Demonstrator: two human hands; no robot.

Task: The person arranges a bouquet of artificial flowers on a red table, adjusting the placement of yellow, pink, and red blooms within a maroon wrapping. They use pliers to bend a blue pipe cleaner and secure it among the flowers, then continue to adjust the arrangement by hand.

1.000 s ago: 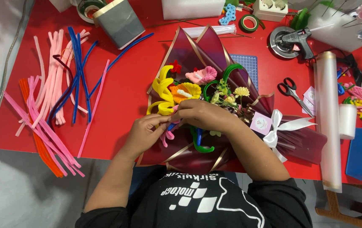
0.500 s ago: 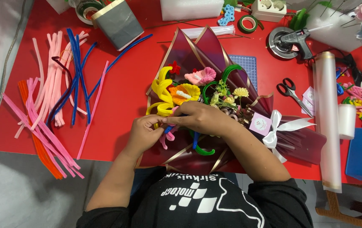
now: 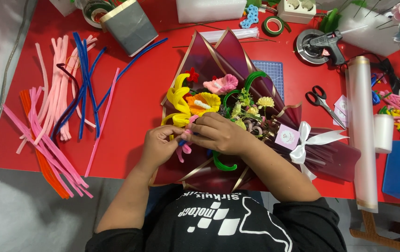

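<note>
Pink pipe cleaner (image 3: 184,142) pinched by two hands (image 3: 188,140) over one bouquet (image 3: 237,112).

Right hand (image 3: 218,135) hides the pink stem's (image 3: 184,142) top.

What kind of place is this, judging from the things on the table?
Probably a craft table for handmade bouquets: loose pink and blue pipe cleaners, a black glue gun, and a dark red wrapped bouquet of pipe-cleaner flowers on the red table.
</note>
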